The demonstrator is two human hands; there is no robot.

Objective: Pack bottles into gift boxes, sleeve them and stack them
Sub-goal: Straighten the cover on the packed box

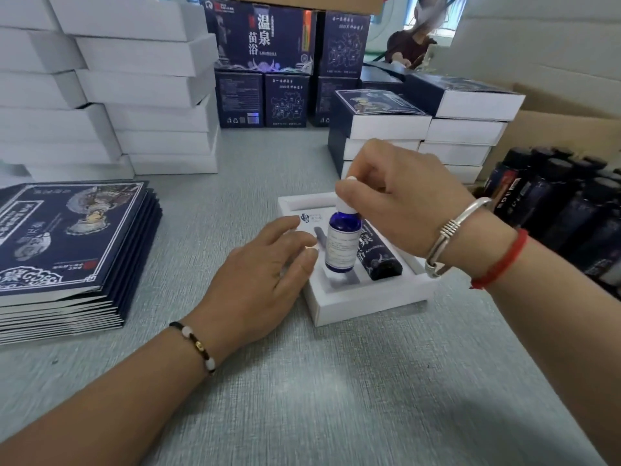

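1. Right hand (400, 196), centre of the frame, pinches the white dropper cap of a blue glass dropper bottle (340, 245), holding it upright over the open white gift box (356, 307). Silver bangle and red string on that wrist.
2. Left hand (265, 264) lies flat with relaxed fingers, gripping nothing, fingertips resting on the left edge of the box's white insert, right beside the bottle. Beaded bracelet on that wrist.
3. The bottle's base sits at or just above an empty slot in the insert; can't tell if it's touching down.
4. A dark printed tube bottle (378, 253) already lies in the slot just right of it.
5. Box sits on the grey textured table (336, 398), centre frame.
6. Left edge: a pile of flat navy printed sleeves (67, 237).
7. Upper left: tall stacks of plain white boxes (144, 82).
8. Right of centre, behind the hands: stacks of sleeved boxes (420, 122).
9. Top centre: navy printed cartons (262, 38).
10. Far right: a cardboard box of dark bottles (564, 203) lying on their sides.
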